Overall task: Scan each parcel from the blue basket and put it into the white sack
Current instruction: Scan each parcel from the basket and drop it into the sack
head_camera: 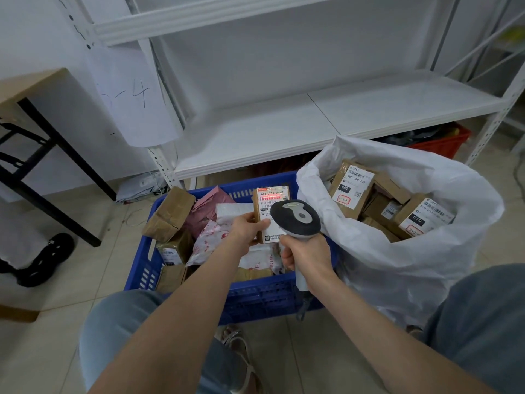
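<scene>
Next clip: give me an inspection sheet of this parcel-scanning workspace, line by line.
Surface: tiled floor; blue basket and white sack stand on it.
Job's things: basket holds wrapped parcels; sack holds labelled boxes; held parcel shows a red scan line on its label.
Clutter: brown object on floor, far left.
Hands: left hand holds the parcel; right hand grips the scanner.
Cables: power strip with wires on floor beyond the basket.
Surroundings: white shelf rack, red crate beneath, table at left.
</scene>
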Motion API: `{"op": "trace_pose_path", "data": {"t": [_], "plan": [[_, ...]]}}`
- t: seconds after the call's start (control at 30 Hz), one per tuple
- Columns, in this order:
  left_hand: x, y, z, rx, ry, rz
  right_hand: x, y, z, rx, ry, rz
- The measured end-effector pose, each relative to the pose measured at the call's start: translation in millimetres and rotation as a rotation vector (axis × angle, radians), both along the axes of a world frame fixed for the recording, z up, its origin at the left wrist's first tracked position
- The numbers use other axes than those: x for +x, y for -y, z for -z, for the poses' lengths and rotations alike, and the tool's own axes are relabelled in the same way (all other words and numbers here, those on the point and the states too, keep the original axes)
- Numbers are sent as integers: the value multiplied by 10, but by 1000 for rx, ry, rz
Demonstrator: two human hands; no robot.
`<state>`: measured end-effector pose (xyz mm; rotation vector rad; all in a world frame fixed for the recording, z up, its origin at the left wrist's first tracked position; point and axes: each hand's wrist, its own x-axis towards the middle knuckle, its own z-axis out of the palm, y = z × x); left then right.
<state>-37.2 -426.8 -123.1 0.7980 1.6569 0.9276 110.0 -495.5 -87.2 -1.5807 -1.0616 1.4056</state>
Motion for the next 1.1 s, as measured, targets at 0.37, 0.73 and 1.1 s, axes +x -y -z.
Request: {"op": "trace_pose_path", "data": {"t": [0.37, 0.73, 1.1], "plan": [[399, -312, -116, -12, -41, 81, 445, -383, -72, 52, -57, 187], [1573, -1279, -326, 4, -70, 237, 1770, -1516, -68, -38, -147, 531], [2516, -2429, -327, -166, 18, 331, 2362, -2391, 319, -176, -149, 579]]}}
